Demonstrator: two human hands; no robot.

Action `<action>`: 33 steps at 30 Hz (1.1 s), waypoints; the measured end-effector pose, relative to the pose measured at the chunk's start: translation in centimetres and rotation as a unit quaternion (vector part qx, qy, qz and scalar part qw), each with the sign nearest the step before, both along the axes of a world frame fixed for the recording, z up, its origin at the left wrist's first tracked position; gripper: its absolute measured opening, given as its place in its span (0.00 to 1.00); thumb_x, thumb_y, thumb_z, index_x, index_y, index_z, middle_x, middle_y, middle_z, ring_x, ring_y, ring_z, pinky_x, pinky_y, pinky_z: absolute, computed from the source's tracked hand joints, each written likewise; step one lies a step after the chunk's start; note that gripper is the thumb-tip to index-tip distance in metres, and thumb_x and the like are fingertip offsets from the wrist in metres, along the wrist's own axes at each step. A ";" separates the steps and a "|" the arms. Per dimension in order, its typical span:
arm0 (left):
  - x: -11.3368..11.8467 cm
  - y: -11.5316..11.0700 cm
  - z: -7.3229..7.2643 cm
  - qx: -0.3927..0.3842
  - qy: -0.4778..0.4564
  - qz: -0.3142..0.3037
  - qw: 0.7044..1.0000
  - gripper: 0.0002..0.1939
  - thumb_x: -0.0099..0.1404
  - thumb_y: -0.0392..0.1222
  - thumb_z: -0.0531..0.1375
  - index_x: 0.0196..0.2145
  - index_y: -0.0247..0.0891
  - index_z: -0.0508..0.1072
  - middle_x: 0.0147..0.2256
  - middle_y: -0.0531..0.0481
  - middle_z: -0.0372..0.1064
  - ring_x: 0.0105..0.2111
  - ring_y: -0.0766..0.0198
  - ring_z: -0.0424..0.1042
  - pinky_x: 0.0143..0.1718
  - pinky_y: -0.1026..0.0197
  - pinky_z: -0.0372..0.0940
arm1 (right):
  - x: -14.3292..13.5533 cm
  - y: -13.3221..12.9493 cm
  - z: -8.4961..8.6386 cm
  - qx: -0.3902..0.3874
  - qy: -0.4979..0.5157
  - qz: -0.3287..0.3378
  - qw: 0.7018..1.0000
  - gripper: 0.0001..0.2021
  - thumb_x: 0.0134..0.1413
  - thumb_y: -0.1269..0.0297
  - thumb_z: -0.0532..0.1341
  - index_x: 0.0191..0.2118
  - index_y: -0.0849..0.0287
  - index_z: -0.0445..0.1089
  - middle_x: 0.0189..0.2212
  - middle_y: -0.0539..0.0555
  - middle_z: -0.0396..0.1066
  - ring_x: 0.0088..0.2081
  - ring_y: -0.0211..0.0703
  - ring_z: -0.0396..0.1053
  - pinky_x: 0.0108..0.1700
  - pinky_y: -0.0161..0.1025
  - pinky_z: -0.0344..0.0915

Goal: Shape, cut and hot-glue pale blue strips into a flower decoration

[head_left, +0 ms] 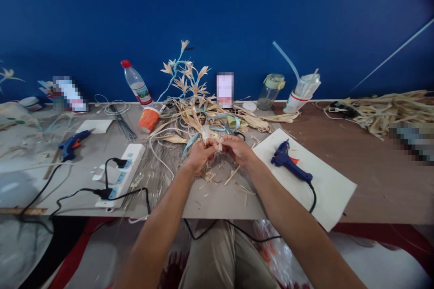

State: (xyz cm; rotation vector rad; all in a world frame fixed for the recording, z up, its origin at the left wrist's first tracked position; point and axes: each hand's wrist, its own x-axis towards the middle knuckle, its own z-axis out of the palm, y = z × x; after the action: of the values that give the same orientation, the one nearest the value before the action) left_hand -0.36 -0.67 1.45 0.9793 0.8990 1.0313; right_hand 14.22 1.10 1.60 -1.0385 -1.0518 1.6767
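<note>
My left hand (200, 153) and my right hand (237, 149) meet over the middle of the table, fingertips almost touching. Both are closed in a pinch on a small pale piece of dried husk (220, 146); its far end is hidden by the fingers. Just beyond my left fingers rises a pale husk flower (195, 119), and I cannot tell whether that hand touches it. Behind lies a heap of dried husk strips (251, 119) with light-blue tape (233, 122) among them. A branch of husk flowers (181, 83) on blue-wrapped stems leans at the back.
A blue glue gun (291, 162) rests on a white board (325, 194) at right. Leftward are a power strip (127, 171) with black cables, another glue gun (73, 144), an orange cup (148, 119) and a tilted bottle (137, 83). Behind stand a phone (225, 88) and a jar (270, 92).
</note>
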 end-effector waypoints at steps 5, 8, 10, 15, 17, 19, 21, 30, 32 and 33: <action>-0.1 0.1 -0.2 0.002 0.003 -0.009 1.000 0.16 0.44 0.45 0.67 0.24 0.35 0.64 0.16 0.60 0.52 0.15 0.77 0.50 0.18 0.68 0.46 | 0.3 0.3 -0.1 0.020 0.003 -0.022 1.000 0.10 0.35 0.61 0.64 0.19 0.59 0.64 0.15 0.45 0.59 0.20 0.32 0.54 0.27 0.35 0.50; -0.2 0.1 -0.2 0.000 0.005 -0.010 1.000 0.17 0.44 0.45 0.67 0.24 0.35 0.64 0.16 0.60 0.53 0.15 0.77 0.50 0.18 0.68 0.46 | 0.6 0.5 -0.1 0.020 0.008 -0.047 0.999 0.09 0.34 0.61 0.64 0.19 0.59 0.64 0.16 0.45 0.60 0.21 0.32 0.54 0.27 0.35 0.52; -0.2 0.1 -0.2 0.000 0.001 -0.010 1.000 0.17 0.43 0.45 0.68 0.24 0.35 0.64 0.17 0.60 0.54 0.15 0.77 0.50 0.18 0.68 0.46 | 0.9 0.7 -0.2 0.022 0.013 -0.064 0.998 0.09 0.33 0.61 0.64 0.19 0.59 0.64 0.16 0.46 0.61 0.21 0.32 0.54 0.28 0.35 0.53; -0.2 0.1 0.0 0.011 -0.018 0.002 1.000 0.17 0.45 0.46 0.67 0.24 0.35 0.64 0.16 0.61 0.51 0.14 0.77 0.48 0.18 0.68 0.46 | 1.5 1.1 -0.4 0.042 0.018 -0.083 0.995 0.10 0.34 0.60 0.64 0.19 0.58 0.64 0.15 0.45 0.61 0.20 0.32 0.54 0.27 0.35 0.53; -0.2 0.2 0.1 0.014 -0.024 0.029 0.999 0.17 0.47 0.48 0.66 0.25 0.36 0.64 0.15 0.62 0.50 0.14 0.77 0.47 0.18 0.68 0.46 | 1.4 1.0 -0.2 0.052 0.005 -0.071 0.996 0.10 0.34 0.59 0.65 0.20 0.59 0.65 0.16 0.46 0.62 0.21 0.32 0.54 0.28 0.35 0.53; -0.2 0.2 0.2 0.015 -0.034 0.056 0.998 0.17 0.46 0.47 0.67 0.27 0.36 0.65 0.16 0.62 0.50 0.14 0.77 0.47 0.17 0.68 0.46 | 1.2 0.7 -0.1 0.065 -0.013 -0.056 0.996 0.10 0.35 0.59 0.65 0.20 0.59 0.67 0.16 0.46 0.63 0.22 0.33 0.55 0.28 0.35 0.52; -0.2 0.3 0.2 0.018 -0.044 0.071 0.996 0.18 0.45 0.46 0.68 0.29 0.36 0.65 0.16 0.62 0.52 0.14 0.78 0.48 0.17 0.68 0.46 | 0.9 0.5 0.0 0.079 -0.030 -0.039 0.996 0.10 0.35 0.58 0.65 0.20 0.59 0.67 0.17 0.46 0.63 0.22 0.33 0.55 0.29 0.35 0.52; -0.2 0.3 0.0 0.007 -0.041 0.041 0.998 0.17 0.45 0.45 0.68 0.27 0.36 0.65 0.16 0.61 0.54 0.14 0.77 0.51 0.16 0.68 0.46 | 0.4 0.0 0.4 0.109 -0.085 0.014 0.990 0.09 0.36 0.59 0.65 0.21 0.60 0.68 0.18 0.46 0.62 0.23 0.33 0.55 0.30 0.35 0.53; -0.2 0.3 0.0 0.007 -0.037 0.034 0.999 0.17 0.45 0.45 0.68 0.27 0.35 0.65 0.16 0.61 0.55 0.14 0.77 0.52 0.16 0.68 0.46 | 0.4 -0.1 0.4 0.114 -0.091 0.017 0.989 0.10 0.37 0.59 0.65 0.21 0.60 0.67 0.18 0.46 0.61 0.23 0.32 0.55 0.30 0.35 0.52; -0.2 0.3 0.0 0.007 -0.033 0.032 0.999 0.17 0.45 0.46 0.68 0.26 0.35 0.65 0.17 0.60 0.55 0.14 0.77 0.52 0.16 0.69 0.46 | 0.4 -0.1 0.4 0.116 -0.096 0.017 0.988 0.10 0.37 0.59 0.65 0.21 0.60 0.67 0.18 0.46 0.61 0.23 0.32 0.55 0.29 0.35 0.52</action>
State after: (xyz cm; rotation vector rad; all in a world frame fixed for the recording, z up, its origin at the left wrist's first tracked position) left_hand -0.52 -0.36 1.41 0.9280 0.8738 1.1203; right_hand 14.66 1.02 1.98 -1.0472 -1.3617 1.4586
